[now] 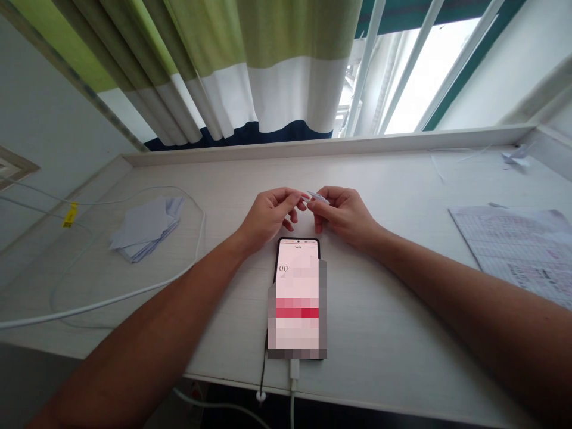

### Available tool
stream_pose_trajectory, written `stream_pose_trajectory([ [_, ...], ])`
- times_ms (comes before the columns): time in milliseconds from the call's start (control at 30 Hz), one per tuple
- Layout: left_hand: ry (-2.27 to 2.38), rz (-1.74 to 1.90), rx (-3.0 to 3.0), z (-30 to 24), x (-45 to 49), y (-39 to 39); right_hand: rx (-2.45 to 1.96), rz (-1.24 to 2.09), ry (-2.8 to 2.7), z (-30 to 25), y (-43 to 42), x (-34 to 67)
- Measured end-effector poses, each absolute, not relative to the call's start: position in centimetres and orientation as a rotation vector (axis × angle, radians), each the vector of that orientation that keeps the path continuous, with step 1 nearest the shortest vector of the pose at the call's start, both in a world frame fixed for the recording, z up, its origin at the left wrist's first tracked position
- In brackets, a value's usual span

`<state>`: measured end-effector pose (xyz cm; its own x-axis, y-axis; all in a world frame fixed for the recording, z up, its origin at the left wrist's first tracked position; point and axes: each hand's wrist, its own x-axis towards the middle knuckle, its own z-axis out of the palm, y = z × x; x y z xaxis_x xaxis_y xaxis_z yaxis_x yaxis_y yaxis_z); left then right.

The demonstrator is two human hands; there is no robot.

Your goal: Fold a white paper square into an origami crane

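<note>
A small folded piece of white paper (318, 197) is pinched between the thumb and fingers of my right hand (342, 210). My left hand (270, 213) meets it from the other side, thumb and index finger pressed together at the paper's left end. Its other fingers curl loosely beneath. Both hands are just above the white desk, beyond the top edge of a phone (297, 286). The phone lies face up with its screen lit, partly blurred out, and a white charging cable (294, 372) is plugged into its lower end.
A loose pile of white paper pieces (145, 226) lies left on the desk (223, 179), inside a loop of white cable (134, 298). Written sheets (518, 250) lie at the right. A crumpled paper scrap (516, 157) sits at the back right. Curtains (250, 71) hang behind the raised back edge.
</note>
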<state>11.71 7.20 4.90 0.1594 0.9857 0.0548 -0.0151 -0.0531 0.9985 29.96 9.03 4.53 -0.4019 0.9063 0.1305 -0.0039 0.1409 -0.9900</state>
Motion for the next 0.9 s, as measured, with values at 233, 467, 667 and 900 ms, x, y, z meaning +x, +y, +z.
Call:
stream_pose_trajectory([
  [233,1.123,1.154,1.395,4.5,11.5,7.3,-0.857,1.422,-1.593,4.1,9.3,30.1],
  [467,1.099,1.154,1.458,4.0,11.9,7.3,-0.861,1.474,-1.627,4.2,9.3,30.2],
  [667,1.113,1.172,1.465,4.5,11.8,7.2,-0.775,1.544,-1.581,4.4,9.4,30.2],
  [900,1.079,1.103,1.754,4.6,10.3,7.6,-0.747,1.641,-1.527,4.4,9.9,30.7],
])
